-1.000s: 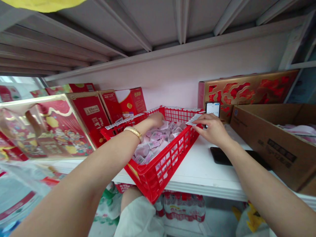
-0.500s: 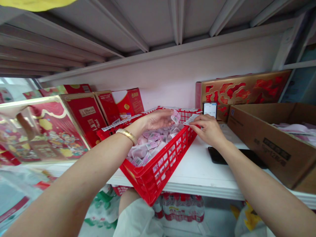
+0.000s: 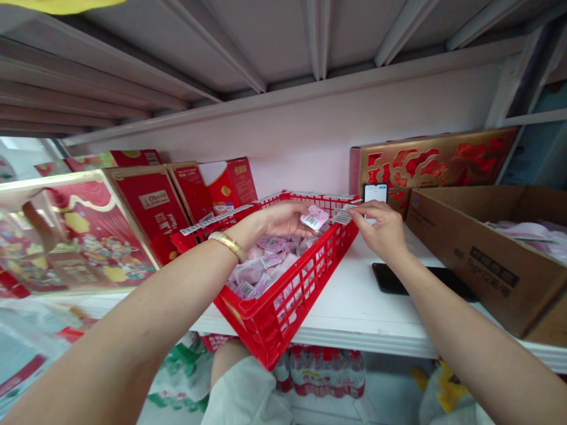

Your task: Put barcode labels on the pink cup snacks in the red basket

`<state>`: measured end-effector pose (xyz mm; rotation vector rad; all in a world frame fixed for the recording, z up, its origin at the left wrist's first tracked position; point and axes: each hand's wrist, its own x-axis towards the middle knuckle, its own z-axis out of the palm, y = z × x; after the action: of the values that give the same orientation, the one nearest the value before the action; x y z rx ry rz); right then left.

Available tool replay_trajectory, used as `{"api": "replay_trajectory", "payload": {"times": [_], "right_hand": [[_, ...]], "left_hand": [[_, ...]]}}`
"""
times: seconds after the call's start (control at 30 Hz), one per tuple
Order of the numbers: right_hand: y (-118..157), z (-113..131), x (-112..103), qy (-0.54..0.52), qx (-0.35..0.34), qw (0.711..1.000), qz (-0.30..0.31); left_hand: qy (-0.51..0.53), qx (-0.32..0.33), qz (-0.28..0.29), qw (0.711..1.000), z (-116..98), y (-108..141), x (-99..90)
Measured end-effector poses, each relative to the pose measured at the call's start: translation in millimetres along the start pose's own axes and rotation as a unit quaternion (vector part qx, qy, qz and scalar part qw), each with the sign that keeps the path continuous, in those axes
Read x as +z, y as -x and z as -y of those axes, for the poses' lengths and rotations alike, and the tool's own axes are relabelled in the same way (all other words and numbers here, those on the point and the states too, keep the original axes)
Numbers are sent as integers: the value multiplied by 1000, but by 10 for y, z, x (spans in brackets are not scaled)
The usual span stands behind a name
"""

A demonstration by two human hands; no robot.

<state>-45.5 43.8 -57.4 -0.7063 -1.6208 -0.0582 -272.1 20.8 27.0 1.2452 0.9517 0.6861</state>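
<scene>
My left hand (image 3: 287, 219), with a gold bracelet at the wrist, is over the red plastic basket (image 3: 283, 295). Its fingers hold a small pink packet (image 3: 315, 218) whose white barcode faces up. Many similar pink packets (image 3: 261, 265) lie in the basket, several with barcode labels showing. At the basket's right rim, my right hand (image 3: 383, 230) pinches the end of a barcode label strip (image 3: 342, 215) with thumb and forefinger. More barcode labels (image 3: 217, 219) line the left and far rims.
The basket stands on a white shelf (image 3: 336, 313), its near corner overhanging the edge. Right of it are a leaning phone (image 3: 375, 195), a black flat device (image 3: 390, 280) and an open cardboard box (image 3: 465, 254). Red gift boxes (image 3: 155, 200) stand left. Bottled drinks (image 3: 325, 372) sit below.
The packet in my left hand has turned flatter, its barcode now plainer to see. My right hand has shifted slightly right along the rim, with its fingers drawn closer together.
</scene>
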Motion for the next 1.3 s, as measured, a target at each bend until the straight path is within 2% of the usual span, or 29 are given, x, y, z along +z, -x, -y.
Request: {"api": "replay_trajectory", "payload": {"times": [0.07, 0.2, 0.37, 0.63, 0.9, 1.3], "right_hand": [[-10, 20, -21, -18, 25, 999, -29], [6, 78, -27, -58, 49, 997, -29], [20, 176, -23, -51, 2, 998, -40], [26, 232, 3, -64, -55, 995, -51], [51, 201, 50, -67, -73, 994, -36], [63, 213, 52, -65, -125, 990, -24]], "left_hand": [[5, -3, 2, 1000, 2, -3, 8], [5, 6, 4, 1000, 5, 9, 62], [2, 24, 2, 1000, 1, 26, 120], [-3, 40, 17, 999, 19, -13, 87], [-6, 50, 13, 999, 27, -13, 119], [-71, 90, -35, 993, 21, 2, 263]]}}
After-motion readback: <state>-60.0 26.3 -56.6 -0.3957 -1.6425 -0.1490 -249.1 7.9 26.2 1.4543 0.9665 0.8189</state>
